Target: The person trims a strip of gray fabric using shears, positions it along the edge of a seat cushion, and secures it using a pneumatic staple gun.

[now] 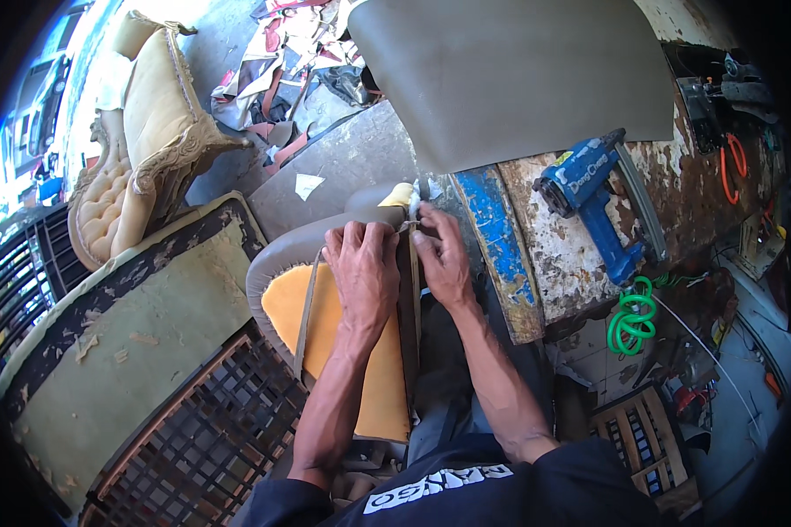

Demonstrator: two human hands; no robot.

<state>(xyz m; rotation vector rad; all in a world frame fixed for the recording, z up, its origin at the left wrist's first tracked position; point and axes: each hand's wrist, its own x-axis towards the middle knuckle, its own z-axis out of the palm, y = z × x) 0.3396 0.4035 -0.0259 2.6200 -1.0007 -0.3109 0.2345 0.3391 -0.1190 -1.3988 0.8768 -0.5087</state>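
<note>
From where I stand, the padded upholstery piece [325, 303] lies between the person's forearms, just beside the paint-flaked workbench [562, 263] with its blue pneumatic staple gun [589, 189]. The hands are close together at its far end but apart from each other: the left hand [362, 268] curls over the pad, fingertips hidden, while the right hand [445, 262] brings thumb and fingers in by a white tuft [415, 204]. What either pinches I can't tell. The pad looks light, its orange-yellow face soft enough to dent; the grey-brown vinyl cover [268, 255] seems smooth, perhaps slippery. I'd take hold at the thick rounded rim, keeping the slack narrow strip [306, 321] free.
</note>
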